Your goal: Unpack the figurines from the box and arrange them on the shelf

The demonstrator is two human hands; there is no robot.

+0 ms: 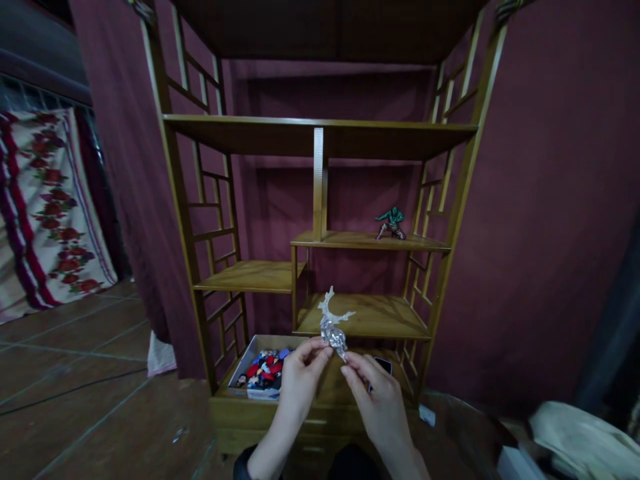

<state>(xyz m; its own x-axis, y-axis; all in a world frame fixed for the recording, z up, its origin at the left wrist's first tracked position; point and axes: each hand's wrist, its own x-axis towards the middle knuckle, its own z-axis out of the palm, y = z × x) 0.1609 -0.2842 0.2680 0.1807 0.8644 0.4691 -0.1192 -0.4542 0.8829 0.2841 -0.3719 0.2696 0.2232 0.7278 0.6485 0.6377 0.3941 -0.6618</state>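
A shiny, clear deer figurine [333,333] with large branching antlers is held up in front of the wooden shelf unit. My left hand [305,370] pinches it from the left, thumb and fingers closed near its lower side. From the right, the fingertips of my right hand [373,390] grip its lower end. The antlers point up and to the right. Behind my left hand, on the lowest board, stands an open box [239,377] full of small colourful figures [265,369]. A dark phone-like object [383,365] lies partly hidden behind my right hand.
A green and reddish action figure [393,223] crouches on the right middle shelf [350,238]. Further boards sit at staggered heights, with a vertical divider [318,187] between two of them. Drawers [280,423] form the base. A pale bag [585,437] lies on the floor at right.
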